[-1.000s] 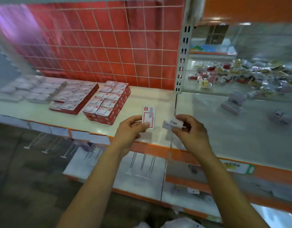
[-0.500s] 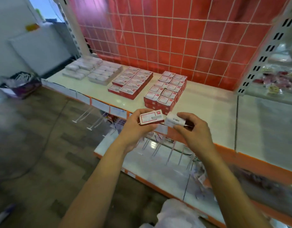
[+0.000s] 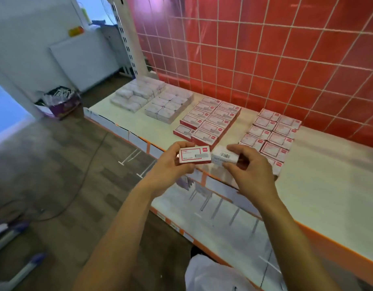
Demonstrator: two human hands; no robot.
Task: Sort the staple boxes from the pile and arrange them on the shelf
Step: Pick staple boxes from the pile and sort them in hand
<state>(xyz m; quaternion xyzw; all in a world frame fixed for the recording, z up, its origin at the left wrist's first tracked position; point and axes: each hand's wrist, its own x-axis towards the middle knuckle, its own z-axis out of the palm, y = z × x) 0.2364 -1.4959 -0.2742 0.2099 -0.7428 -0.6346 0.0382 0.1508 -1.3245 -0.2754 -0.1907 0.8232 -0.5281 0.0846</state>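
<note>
My left hand [image 3: 171, 164] pinches a small red-and-white cardboard staple box [image 3: 195, 155], thumb under and fingers over it. My right hand [image 3: 250, 171] pinches a small white cardboard box [image 3: 224, 157] by its ends. Both boxes are in the air, touching side by side, just in front of the long white shelf [image 3: 328, 185] with the orange edge.

To do this well, I would lay the red one on the rows of red-and-white boxes [image 3: 210, 122], picture side up and edges lined up. The white one looks like it belongs with the pale grey boxes [image 3: 152, 97] further left.

The white box shows a black barcode. The red corner logo may say "deli", but it is too blurry to be sure.
</note>
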